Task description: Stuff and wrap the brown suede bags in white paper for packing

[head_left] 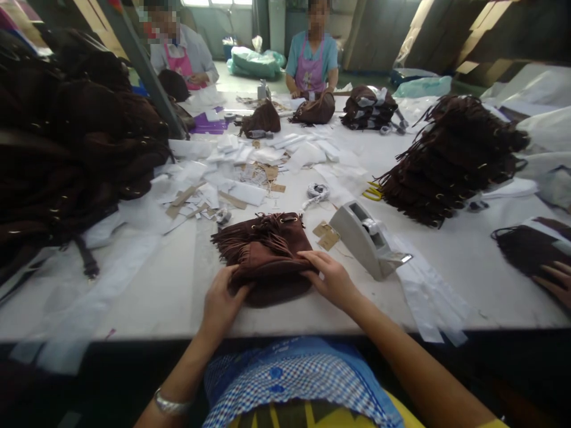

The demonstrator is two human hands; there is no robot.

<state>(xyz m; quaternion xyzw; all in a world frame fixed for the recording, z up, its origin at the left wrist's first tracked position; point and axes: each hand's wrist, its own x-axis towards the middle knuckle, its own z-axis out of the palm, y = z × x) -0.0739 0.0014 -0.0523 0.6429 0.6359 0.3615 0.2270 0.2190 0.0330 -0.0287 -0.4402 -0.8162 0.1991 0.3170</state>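
A dark brown fringed handbag with metal eyelets lies on the white table in front of me, its near flap bulging. My left hand grips the bag's near left corner, thumb on the close side and fingers partly hidden behind it. At the right edge, my right hand pinches the same bag, with fingers on top and thumb below. Just right of the bag lie brown card tags. Beside them stands a grey tape dispenser.
Brown bags are heaped at left, and a bag stack stands at right. Paper scraps and yellow-handled scissors lie mid-table. A neighbour's hand touches another bag. Two people work opposite. A metal post rises at left.
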